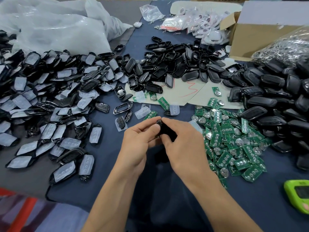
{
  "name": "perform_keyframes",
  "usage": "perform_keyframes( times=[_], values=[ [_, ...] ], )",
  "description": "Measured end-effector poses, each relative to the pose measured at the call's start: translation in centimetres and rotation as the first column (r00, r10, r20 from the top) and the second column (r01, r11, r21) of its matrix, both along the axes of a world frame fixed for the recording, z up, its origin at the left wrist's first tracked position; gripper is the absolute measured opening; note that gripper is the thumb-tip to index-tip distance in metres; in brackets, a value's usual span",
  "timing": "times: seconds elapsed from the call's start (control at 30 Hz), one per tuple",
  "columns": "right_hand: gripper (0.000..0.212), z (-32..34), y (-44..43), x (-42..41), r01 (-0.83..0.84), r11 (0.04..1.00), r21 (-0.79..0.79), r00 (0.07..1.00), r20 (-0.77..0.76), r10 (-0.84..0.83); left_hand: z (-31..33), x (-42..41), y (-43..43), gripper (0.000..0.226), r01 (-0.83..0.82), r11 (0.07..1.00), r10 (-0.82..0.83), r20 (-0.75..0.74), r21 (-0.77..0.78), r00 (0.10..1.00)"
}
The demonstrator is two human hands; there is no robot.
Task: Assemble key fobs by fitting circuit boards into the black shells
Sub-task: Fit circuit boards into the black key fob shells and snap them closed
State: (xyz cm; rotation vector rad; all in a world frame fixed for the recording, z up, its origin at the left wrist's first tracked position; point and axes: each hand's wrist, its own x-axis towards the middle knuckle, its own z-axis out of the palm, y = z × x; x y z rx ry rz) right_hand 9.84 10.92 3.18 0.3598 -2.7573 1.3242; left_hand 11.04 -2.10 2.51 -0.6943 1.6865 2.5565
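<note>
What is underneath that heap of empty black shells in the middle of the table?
A pale sheet with red scribbles sticks out from under the near edge of the black shells. How far it runs beneath, and anything else there, is covered by the heap.

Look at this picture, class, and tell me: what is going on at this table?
A person is holding one black shell, with the left hand and right hand pinching it above the blue table. Whether a board is already inside is hidden. A heap of green circuit boards lies to the right, and shells lined with pale button pads are piled to the left.
</note>
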Motion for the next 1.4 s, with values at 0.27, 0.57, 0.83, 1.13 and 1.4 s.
perform_keyframes(
  times=[0.27,0.57,0.83,1.13,1.4],
  values=[
    [0.047,0.7,0.2,-0.4,0.100,0.986,-0.133,0.991,0.106,-0.087,0.4,-0.3,0.3,0.024,-0.079,0.993,0.077,0.024,0.086,0.997],
    [0.047,1.2,1.9,-1.1,0.080,0.977,-0.198,0.986,0.158,-0.048,0.5,-0.3,0.6,0.023,-0.062,0.997,0.065,-0.042,0.053,0.997],
    [0.053,2.1,2.0,-0.8,0.041,0.959,-0.281,0.995,0.099,-0.014,0.2,-0.1,-0.7,0.055,0.192,0.981,-0.196,-0.196,-0.038,0.961],
    [0.041,0.4,2.1,-1.3,0.050,0.883,-0.466,0.965,0.251,0.078,0.4,-0.2,-1.4,0.050,0.192,0.977,-0.207,-0.205,-0.088,0.957],
    [0.025,0.7,3.0,-1.8,0.355,0.442,-0.824,0.724,0.541,0.427,0.6,-0.2,-1.9,0.044,0.179,0.978,-0.196,-0.176,-0.105,0.965]
  ],
)
